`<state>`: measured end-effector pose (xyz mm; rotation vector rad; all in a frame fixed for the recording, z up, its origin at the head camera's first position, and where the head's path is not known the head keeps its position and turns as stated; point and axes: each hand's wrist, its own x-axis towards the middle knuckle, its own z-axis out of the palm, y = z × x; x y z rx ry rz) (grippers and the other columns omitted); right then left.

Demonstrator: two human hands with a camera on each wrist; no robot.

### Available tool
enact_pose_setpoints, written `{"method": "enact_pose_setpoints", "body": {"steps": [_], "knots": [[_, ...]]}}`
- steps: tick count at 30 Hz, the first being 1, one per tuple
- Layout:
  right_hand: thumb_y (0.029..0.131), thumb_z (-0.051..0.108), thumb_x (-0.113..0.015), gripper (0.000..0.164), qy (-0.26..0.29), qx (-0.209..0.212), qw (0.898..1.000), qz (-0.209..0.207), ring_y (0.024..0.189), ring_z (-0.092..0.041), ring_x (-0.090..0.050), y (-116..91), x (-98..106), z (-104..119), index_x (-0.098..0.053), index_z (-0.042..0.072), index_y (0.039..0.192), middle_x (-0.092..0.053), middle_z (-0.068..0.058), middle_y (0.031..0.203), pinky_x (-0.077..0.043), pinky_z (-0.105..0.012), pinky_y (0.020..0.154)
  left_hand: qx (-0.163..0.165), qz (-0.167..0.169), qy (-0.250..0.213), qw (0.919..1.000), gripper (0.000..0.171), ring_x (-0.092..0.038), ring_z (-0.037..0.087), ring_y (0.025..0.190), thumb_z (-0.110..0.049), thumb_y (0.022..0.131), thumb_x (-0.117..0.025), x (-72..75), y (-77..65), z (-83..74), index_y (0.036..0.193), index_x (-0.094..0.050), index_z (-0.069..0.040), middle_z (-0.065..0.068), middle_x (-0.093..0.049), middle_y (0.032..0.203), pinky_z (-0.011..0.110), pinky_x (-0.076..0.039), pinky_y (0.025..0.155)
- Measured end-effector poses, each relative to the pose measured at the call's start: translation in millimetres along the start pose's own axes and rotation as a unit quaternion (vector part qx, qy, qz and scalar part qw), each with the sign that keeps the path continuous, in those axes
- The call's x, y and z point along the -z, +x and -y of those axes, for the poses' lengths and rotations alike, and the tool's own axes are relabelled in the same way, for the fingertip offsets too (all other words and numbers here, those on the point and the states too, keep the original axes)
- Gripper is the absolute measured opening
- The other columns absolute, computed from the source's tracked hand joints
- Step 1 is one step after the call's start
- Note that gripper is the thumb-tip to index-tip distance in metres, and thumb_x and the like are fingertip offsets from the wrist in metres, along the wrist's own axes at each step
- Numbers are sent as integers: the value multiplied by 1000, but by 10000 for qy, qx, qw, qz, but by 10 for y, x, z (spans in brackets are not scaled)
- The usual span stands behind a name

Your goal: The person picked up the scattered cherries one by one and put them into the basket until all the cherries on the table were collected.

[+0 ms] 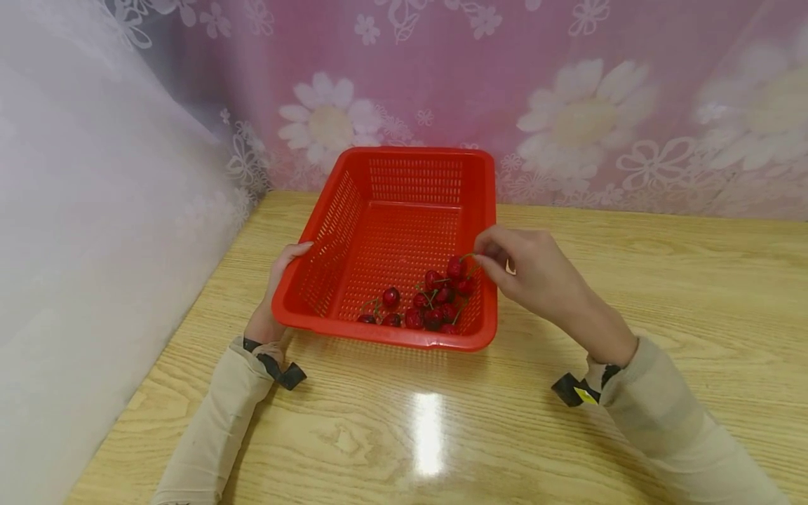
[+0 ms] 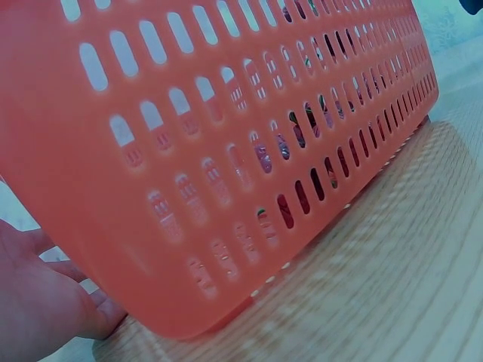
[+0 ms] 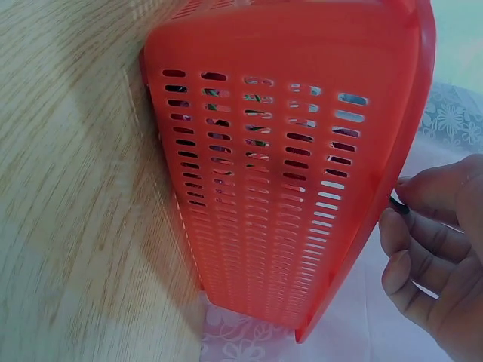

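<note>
A red plastic basket [image 1: 385,335] with slotted walls stands on the wooden table. Dark red cherries [image 1: 433,319] with green stems lie in its near part, mostly toward the right corner. My left hand [image 1: 278,284] grips the basket's left side, the thumb over the rim; its other fingers are hidden in the head view. At the right rim, my right hand [image 1: 527,270] pinches a cherry's stem [image 1: 468,256] between thumb and forefinger, and that cherry [image 1: 456,267] hangs at the top of the cluster. In the right wrist view, the stem end [image 3: 398,204] shows between the fingertips.
The wooden table [image 1: 663,294] extends to the right and in front of the basket. A pink flowered curtain [image 1: 429,84] hangs behind its far edge, and a pale sheet [image 1: 82,245] hangs along the left edge.
</note>
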<state>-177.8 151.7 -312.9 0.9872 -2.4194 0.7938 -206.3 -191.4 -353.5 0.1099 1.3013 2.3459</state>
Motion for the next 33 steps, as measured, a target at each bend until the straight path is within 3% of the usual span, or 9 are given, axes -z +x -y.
{"method": "enact_pose_setpoints", "body": {"steps": [5, 13, 26, 33], "knots": [[78, 2, -67, 9, -65, 26, 10000, 22, 57, -8, -53, -1, -14, -12, -61, 4, 85, -65, -3, 69, -48, -29, 48, 17, -114, 111, 9999, 32, -53, 16, 87, -25, 99, -18, 8, -18, 0, 124, -30, -9, 1, -52, 100, 26, -52, 68], [77, 2, -67, 8, -170, 87, 9998, 42, 58, -8, -53, 7, -22, 2, -63, 4, 84, -65, -3, 72, -48, -28, 48, -30, 49, -14, 10000, 33, -54, 16, 87, -24, 99, -17, 11, -7, 8, 124, -30, -8, 1, -54, 100, 27, -52, 68], [75, 0, -66, 8, -293, -209, 9993, 121, 60, -14, -49, -57, -45, -5, -63, 5, 80, -59, -3, 69, -44, -31, 50, 84, 254, -289, 9992, 32, -54, 17, 87, -24, 99, -15, 22, 25, 24, 124, -30, -9, 1, -55, 99, 27, -52, 69], [77, 6, -68, 5, -299, -441, 9985, -87, 60, -11, -49, -191, 9, -17, -64, 8, 80, -60, 0, 70, -43, -31, 51, 60, 163, -113, 9998, 32, -54, 16, 86, -25, 100, -15, 17, 12, 21, 124, -30, -9, 1, -55, 99, 27, -52, 68]]}}
